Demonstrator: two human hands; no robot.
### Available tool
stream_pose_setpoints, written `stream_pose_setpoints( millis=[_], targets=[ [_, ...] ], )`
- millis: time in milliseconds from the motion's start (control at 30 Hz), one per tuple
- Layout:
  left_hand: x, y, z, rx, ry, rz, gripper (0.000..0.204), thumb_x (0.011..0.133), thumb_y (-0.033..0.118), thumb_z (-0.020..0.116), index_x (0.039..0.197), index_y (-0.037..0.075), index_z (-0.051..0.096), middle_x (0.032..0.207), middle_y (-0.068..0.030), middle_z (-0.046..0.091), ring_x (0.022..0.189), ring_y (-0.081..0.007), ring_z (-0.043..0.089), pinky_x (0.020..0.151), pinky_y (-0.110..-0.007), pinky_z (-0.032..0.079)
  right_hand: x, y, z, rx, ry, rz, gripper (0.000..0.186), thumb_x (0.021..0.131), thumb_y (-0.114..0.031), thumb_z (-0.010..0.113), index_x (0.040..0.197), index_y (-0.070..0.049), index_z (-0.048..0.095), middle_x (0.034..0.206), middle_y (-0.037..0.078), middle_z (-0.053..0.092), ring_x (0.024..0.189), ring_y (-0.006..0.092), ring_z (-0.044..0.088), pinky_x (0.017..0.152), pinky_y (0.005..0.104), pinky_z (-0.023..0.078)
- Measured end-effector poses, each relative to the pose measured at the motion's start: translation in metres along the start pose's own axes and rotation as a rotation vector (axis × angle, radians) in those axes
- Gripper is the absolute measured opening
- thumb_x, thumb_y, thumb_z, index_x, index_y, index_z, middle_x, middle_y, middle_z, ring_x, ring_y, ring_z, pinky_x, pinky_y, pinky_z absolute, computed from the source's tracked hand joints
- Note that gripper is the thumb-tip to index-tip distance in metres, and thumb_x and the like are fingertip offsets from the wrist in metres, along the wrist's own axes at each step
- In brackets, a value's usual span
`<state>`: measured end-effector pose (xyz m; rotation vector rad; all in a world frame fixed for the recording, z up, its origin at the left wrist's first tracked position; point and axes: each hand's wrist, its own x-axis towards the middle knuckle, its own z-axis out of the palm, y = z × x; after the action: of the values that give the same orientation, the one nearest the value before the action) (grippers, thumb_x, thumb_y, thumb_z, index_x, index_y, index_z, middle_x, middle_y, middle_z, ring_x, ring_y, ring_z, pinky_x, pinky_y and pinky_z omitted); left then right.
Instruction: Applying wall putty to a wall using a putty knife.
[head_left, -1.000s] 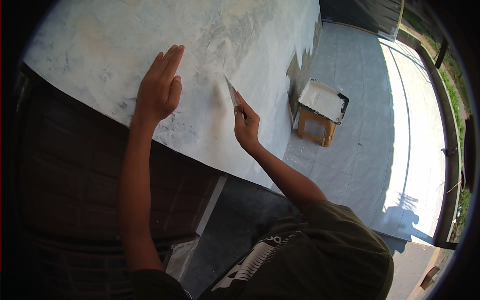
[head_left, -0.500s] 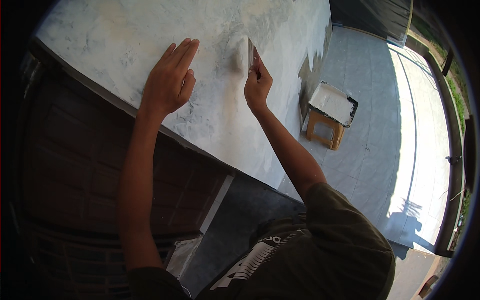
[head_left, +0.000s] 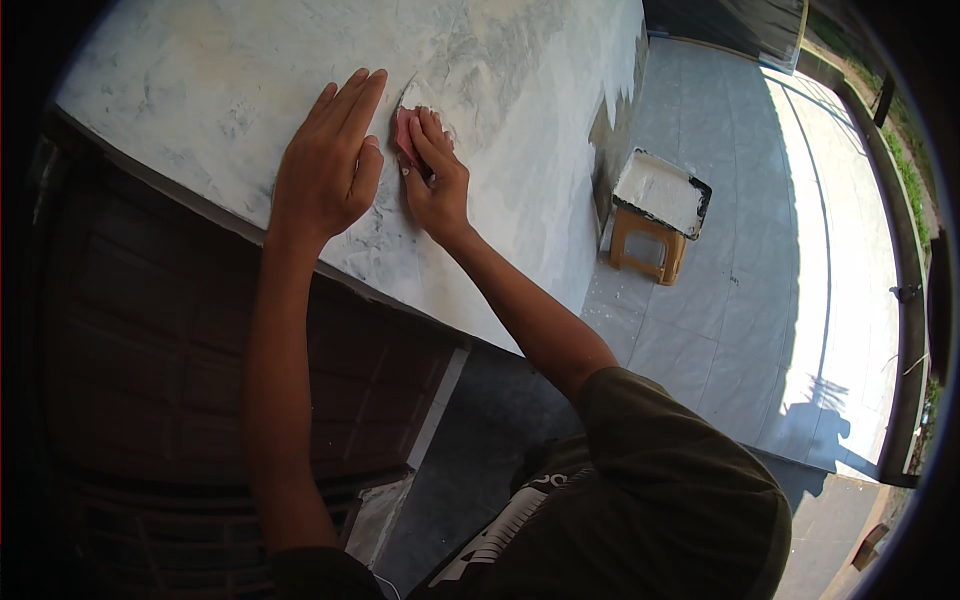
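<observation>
My left hand point(head_left: 325, 170) lies flat, fingers together, on a white plastered wall point(head_left: 520, 80) above a dark brown door. Right beside it my right hand point(head_left: 432, 175) presses a small scraper with a reddish handle point(head_left: 405, 132) against the same wall. The blade's edge pokes out just above my fingers. Both hands almost touch each other. The plaster around them is patchy grey and white.
A dark brown panelled door point(head_left: 180, 390) fills the lower left. To the right, a wooden stool point(head_left: 648, 240) carries a tray of white paste point(head_left: 662, 190) on a sunlit tiled floor point(head_left: 800, 300). A railing point(head_left: 915, 290) runs along the far right.
My right hand with the scraper has swept left across the wall and now sits next to my left hand, which stayed flat on the plaster.
</observation>
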<state>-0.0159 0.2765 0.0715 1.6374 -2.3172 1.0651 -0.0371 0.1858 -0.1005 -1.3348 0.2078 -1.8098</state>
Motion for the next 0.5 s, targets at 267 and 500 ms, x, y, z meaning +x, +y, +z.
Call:
stream_pose_setpoints(
  millis=[267,500],
  targets=[
    [0.004,0.0,-0.002,-0.082,0.029,-0.024,0.057,0.088,0.011,0.039,0.142,-0.006,0.044,0.141,-0.0254,0.053,0.135,-0.038,0.048,0.118,-0.048,0.032,-0.053,-0.03,-0.021,0.043,-0.224,0.012,0.067,0.078,0.012,0.06,0.143,-0.005,0.051,0.155,0.021,0.038,0.148,0.0371,0.029,0.121,0.0484,0.02],
    [-0.001,0.003,-0.004,-0.092,-0.006,-0.055,0.06,0.086,0.009,0.039,0.144,-0.005,0.042,0.144,-0.025,0.051,0.136,-0.0382,0.047,0.119,-0.048,0.031,-0.076,-0.02,-0.117,0.301,-0.021,0.539,0.039,0.099,0.001,0.052,0.138,0.006,0.054,0.125,0.012,0.066,0.115,0.0146,0.058,0.101,0.0292,0.044]
  ],
)
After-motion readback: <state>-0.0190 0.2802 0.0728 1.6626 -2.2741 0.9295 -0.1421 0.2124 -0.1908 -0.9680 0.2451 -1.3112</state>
